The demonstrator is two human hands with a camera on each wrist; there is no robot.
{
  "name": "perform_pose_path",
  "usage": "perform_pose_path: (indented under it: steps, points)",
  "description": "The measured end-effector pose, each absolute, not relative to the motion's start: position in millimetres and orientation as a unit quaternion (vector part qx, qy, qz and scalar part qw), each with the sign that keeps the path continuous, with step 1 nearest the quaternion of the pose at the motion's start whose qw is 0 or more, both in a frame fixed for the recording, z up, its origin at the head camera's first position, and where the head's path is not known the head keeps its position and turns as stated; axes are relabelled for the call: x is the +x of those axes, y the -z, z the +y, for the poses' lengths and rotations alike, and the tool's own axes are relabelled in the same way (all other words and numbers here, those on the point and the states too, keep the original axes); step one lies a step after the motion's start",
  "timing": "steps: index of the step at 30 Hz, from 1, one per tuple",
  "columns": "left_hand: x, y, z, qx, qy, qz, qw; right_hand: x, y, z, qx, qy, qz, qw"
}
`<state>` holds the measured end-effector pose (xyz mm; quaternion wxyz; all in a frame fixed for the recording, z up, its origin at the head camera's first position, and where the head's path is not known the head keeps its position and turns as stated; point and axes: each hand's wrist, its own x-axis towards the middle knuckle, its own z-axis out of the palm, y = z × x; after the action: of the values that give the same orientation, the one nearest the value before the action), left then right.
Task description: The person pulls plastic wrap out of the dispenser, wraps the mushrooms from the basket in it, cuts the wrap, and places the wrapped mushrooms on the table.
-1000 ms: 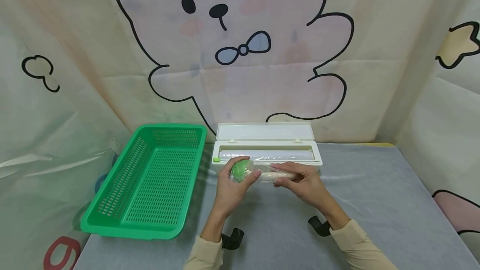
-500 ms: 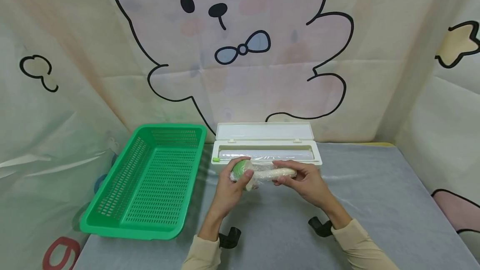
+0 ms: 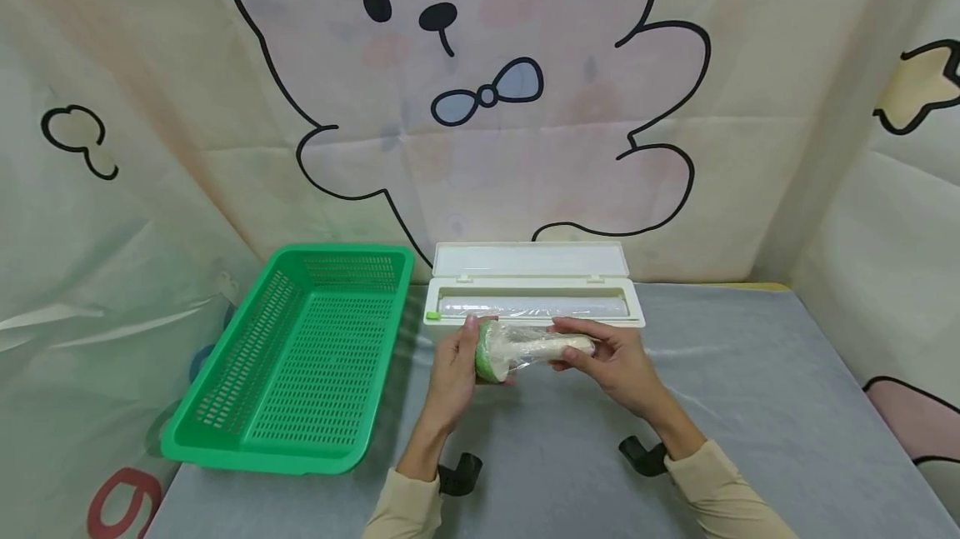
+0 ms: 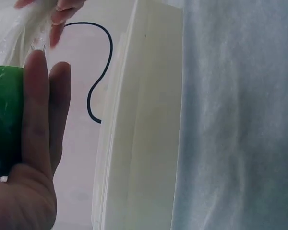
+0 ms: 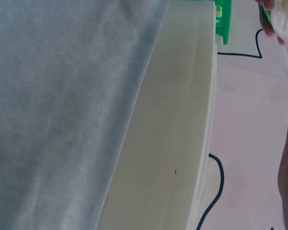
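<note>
A mushroom-shaped thing (image 3: pixel 540 349) with a green cap and a pale stem is wrapped in crinkled clear film, held level above the table. My left hand (image 3: pixel 452 368) cups the cap at its left end. In the left wrist view, two long fingers of the left hand (image 4: pixel 31 148) lie along the green cap (image 4: pixel 6 120). At the other end, my right hand (image 3: pixel 609 360) pinches the stem between thumb and fingers. Just behind both hands stands a white cling film dispenser (image 3: pixel 636 312), lid raised, with a film roll (image 3: pixel 532 306) inside.
To the left stands a green perforated basket (image 3: pixel 367 431). Grey cloth covers the table (image 3: pixel 750 406). A printed curtain (image 3: pixel 750 147) rises directly behind the dispenser. The dispenser has a small green slider (image 3: pixel 433 316) at its left end.
My left hand has shifted its hold from thumb across the cap's front to cupping the cap's end. The wrapped thing has turned, its cap now facing left. My right hand stays at the stem.
</note>
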<state>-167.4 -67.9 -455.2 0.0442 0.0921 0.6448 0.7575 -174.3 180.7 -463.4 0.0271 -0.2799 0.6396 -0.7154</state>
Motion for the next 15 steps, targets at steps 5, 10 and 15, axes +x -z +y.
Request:
perform_pose_path:
  steps: [5,10,15]
  points:
    - [-167.3,455.4,-70.0,0.052,-0.752,0.654,0.06,-173.7,467.6,183.6,-0.282,0.714,0.641,0.017]
    - [-165.8,456.1,-72.8,0.102,-0.687,0.719,0.029,-173.7,469.1,181.7,-0.264,0.707,0.656,0.004]
    - [-165.9,457.9,-73.6,0.092,-0.686,0.722,0.0,-172.4,467.8,179.4,-0.255,0.692,0.676,0.008]
